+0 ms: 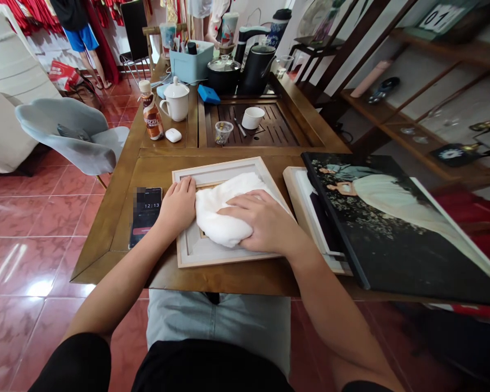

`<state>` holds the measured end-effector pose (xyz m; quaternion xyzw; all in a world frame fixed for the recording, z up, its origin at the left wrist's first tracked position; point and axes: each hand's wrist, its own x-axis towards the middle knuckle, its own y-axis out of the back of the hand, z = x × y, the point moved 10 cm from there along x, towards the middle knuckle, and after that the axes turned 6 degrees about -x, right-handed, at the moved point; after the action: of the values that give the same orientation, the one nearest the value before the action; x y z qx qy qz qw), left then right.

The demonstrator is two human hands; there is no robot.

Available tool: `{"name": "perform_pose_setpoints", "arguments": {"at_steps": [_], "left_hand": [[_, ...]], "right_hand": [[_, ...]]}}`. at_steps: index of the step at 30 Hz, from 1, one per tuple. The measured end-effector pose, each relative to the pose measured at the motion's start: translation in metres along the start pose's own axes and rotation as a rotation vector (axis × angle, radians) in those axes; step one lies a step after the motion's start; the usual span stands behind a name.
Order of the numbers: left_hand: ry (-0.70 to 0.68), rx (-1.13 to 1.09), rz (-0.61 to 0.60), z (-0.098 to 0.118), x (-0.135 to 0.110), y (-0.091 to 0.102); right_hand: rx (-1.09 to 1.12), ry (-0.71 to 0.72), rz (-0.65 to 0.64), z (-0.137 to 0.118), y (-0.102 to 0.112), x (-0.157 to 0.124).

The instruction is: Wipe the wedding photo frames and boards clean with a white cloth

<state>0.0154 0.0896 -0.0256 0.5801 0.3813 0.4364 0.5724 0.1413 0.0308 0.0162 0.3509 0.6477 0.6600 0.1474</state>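
Note:
A light wooden picture frame (183, 253) lies flat near the table's front edge, with a pale inner border. My left hand (178, 204) holds its left side, fingers bent over the edge and the thumb not clearly visible. Bunched up on the frame is a thick white cloth (224, 215), which covers most of the middle. My right hand (265, 220) grips the cloth from the right, its fingers spread over the top and pressed into it. Just left of my left forearm rests a phone (147, 215) with its screen lit.
Large photo panels (392, 228) are stacked at the right, overhanging the table (118, 239). Further back are a coffee bottle (151, 114), a lidded white mug (176, 100), a plastic cup (223, 132), a paper cup (253, 117) and a black kettle (258, 68).

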Motion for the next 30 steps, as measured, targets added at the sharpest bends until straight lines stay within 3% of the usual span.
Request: {"name": "perform_pose_setpoints", "arguments": {"at_steps": [7,12,17,23,28,30], "left_hand": [[-0.004,0.000,0.006,0.001,0.000,-0.001],[-0.001,-0.010,0.011,0.000,0.000,0.000],[-0.008,-0.014,0.011,0.001,0.000,0.000],[0.008,-0.004,-0.007,0.000,0.000,-0.001],[-0.002,-0.007,-0.004,0.001,0.000,-0.001],[0.003,-0.011,-0.001,0.000,0.000,-0.001]], "right_hand": [[-0.120,-0.122,-0.009,0.014,0.002,0.000],[0.008,0.023,-0.014,-0.002,0.001,0.000],[-0.121,-0.077,-0.004,0.009,0.005,-0.001],[-0.013,0.042,-0.008,-0.004,0.005,-0.001],[-0.137,-0.086,0.005,0.011,0.005,-0.001],[-0.103,-0.057,0.000,0.007,0.004,-0.001]]}}
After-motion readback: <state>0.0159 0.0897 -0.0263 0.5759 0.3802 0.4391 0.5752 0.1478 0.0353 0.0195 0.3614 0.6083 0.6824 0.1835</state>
